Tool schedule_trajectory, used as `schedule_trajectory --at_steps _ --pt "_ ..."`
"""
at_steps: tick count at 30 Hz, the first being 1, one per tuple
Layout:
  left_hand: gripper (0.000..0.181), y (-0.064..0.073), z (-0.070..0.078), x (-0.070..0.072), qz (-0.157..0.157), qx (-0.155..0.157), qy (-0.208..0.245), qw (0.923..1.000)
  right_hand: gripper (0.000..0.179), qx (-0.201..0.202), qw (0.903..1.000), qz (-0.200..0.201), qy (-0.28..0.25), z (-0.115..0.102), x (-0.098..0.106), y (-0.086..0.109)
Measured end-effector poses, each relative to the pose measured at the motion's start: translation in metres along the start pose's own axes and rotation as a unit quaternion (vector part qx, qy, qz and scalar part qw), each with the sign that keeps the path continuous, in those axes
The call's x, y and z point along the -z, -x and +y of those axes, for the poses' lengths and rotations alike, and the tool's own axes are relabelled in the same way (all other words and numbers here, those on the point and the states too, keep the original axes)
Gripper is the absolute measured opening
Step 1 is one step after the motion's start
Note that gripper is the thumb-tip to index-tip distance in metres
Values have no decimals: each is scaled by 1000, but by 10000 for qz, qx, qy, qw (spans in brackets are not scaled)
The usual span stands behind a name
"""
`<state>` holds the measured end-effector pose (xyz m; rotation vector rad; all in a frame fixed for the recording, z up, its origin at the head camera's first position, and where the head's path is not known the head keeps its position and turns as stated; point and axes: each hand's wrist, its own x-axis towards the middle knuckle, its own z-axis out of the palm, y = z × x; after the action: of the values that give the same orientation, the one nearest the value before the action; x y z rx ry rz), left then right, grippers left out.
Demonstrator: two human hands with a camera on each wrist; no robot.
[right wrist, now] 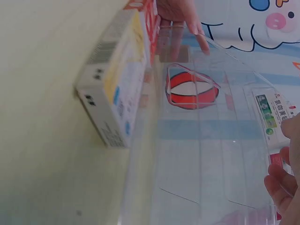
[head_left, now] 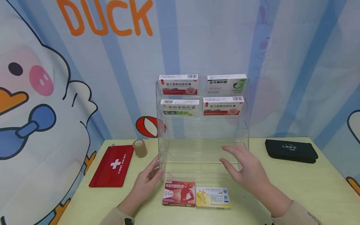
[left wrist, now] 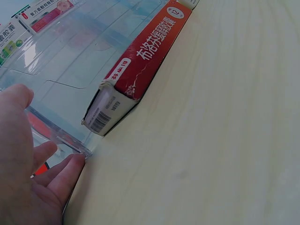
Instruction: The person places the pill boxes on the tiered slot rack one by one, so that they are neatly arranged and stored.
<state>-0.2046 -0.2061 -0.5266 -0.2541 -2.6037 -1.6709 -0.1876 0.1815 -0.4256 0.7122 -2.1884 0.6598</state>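
Rack of clear plastic [head_left: 194,162] stands on the counter [head_left: 295,184] in the head view, with four medicine boxes [head_left: 178,85] in its top two rows; the red ibuprofen box [head_left: 179,193] and the white-and-yellow box [head_left: 212,197] lie side by side just before its foot, so I judge four placed and two left, with room in the lower rows. The left hand [head_left: 144,181] grips the rack's left edge; the right hand [head_left: 248,167], before the lower right part, has thumb and fingers spread, holding nothing. A red first-aid pouch [head_left: 115,165] and tan tape roll [head_left: 140,148] narrow the left side; the right has more room, up to a black pouch [head_left: 291,151]. The left wrist view shows fingertips touching the rack's corner, near the ibuprofen box's end. In the right wrist view, bare rows separate loosely bent fingers from the white-and-yellow box.
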Motion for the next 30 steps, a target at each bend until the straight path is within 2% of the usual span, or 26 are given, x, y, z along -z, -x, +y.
schedule_trajectory --at_steps 15,22,27,30 --pt "68 1 0 0 -10 -47 -53 10000 54 -205 9978 -553 -312 -9 -20 43" --pt "68 0 1 1 -26 -82 -78 9999 50 -149 9971 -702 -238 -12 -28 56" --pt "68 0 2 1 -40 -40 -70 10000 50 -312 9953 -909 -128 -12 -31 63" --pt "69 1 2 1 -34 -28 -73 10000 48 -278 9950 -956 -102 -11 -32 67"
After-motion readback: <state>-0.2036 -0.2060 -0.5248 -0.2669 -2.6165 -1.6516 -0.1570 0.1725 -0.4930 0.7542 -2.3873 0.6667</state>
